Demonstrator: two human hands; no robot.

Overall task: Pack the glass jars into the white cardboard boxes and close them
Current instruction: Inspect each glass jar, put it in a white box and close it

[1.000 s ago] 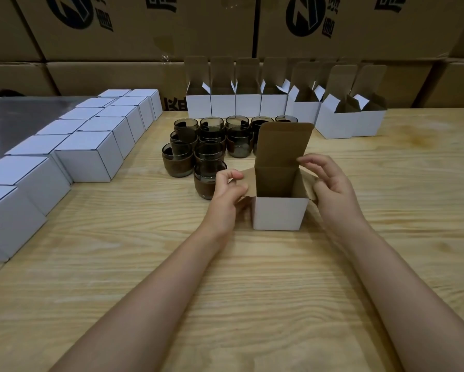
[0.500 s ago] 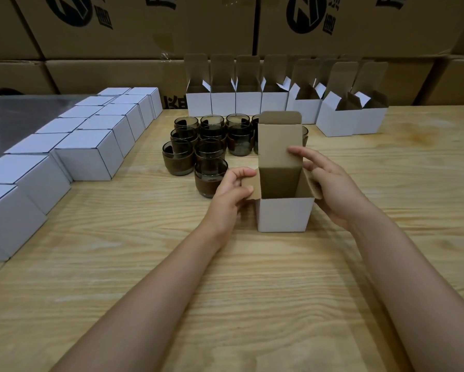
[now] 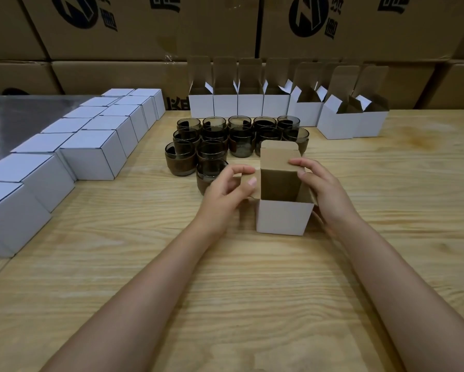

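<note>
Head view: pinching white box flaps with left hand and right hand. Spreading them wider than before, readying for jar.

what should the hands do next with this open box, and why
Probably free the left hand and lift the nearest dark glass jar into the open white cardboard box: no jar shows inside it, the jar sits right beside that hand, and the right hand steadies the box.

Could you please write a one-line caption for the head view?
Left hand and right hand grip the flaps of an open white box on a wooden table, glass jars clustered behind it.
</note>
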